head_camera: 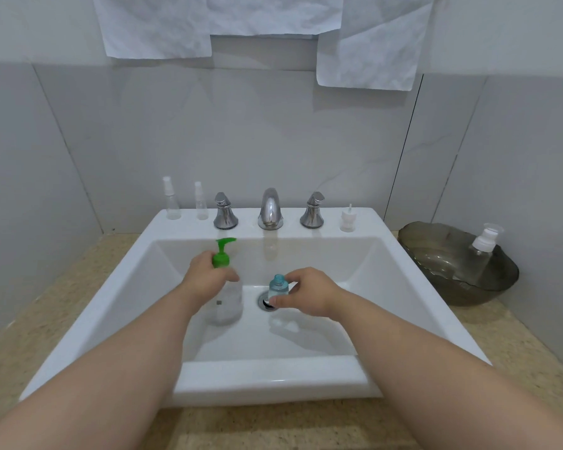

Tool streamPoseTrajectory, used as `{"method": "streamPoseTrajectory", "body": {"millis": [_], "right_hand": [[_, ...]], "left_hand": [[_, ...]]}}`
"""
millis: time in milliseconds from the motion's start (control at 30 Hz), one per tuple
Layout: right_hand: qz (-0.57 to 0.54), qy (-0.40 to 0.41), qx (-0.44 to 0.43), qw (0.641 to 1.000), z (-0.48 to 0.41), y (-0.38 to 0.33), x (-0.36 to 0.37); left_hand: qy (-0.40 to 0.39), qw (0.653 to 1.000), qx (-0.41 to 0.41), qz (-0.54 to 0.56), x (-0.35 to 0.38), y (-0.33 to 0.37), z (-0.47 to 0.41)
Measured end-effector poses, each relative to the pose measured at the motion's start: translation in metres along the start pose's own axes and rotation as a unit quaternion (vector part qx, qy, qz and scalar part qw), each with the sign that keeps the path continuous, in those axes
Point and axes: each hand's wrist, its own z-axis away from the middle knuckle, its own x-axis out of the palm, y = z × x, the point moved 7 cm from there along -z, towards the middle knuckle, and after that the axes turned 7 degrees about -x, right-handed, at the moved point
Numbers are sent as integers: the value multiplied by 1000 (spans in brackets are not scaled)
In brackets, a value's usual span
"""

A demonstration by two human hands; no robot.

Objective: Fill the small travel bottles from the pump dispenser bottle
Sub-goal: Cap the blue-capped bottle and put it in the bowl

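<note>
Pump dispenser bottle: the clear pump dispenser bottle sits just left of frame centre, over the basin of the sink; its long axis is close to upright.
Left hand: the left hand grasps the dispenser round its shoulder, fingers curled under the green pump.
Travel bottle: the small travel bottle with a blue top is just right of centre, above the drain, and also near upright.
Right hand: the right hand pinches the travel bottle between thumb and fingertips.
Key relation: the pump's spout points to frame right, higher than the blue top and apart from it. The travel bottle lies to the lower right of the spout, so I judge the mouth must come under the spout.
Open or capped: I cannot tell.
Other bottles: two clear spray bottles stand on the sink ledge at left, and another bottle lies in the dark bowl at right.
Writing: none is readable; a small grey patch on the dispenser is too blurred to make out.
</note>
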Motion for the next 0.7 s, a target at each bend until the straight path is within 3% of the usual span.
{"method": "streamPoseTrajectory", "body": {"millis": [233,300,367,433,533,600,700], "right_hand": [[-2,29,-1,1000,13,-2,-27],[-4,36,4,999,20,2,-34],[-3,46,9,999,27,8,-43],[5,58,13,998,36,13,-54],[11,76,18,997,47,20,-70],[9,87,22,996,53,27,-76],[14,96,28,995,61,37,-82]], "left_hand": [[-37,999,-13,-24,11,3,9],[-37,999,-21,11,3,8,10],[11,997,-1,73,-15,26,15],[124,987,89,53,-37,60,30],[255,928,271,-3,-41,124,76],[257,888,382,-23,-21,168,104],[135,850,488,-148,37,223,119]]}}
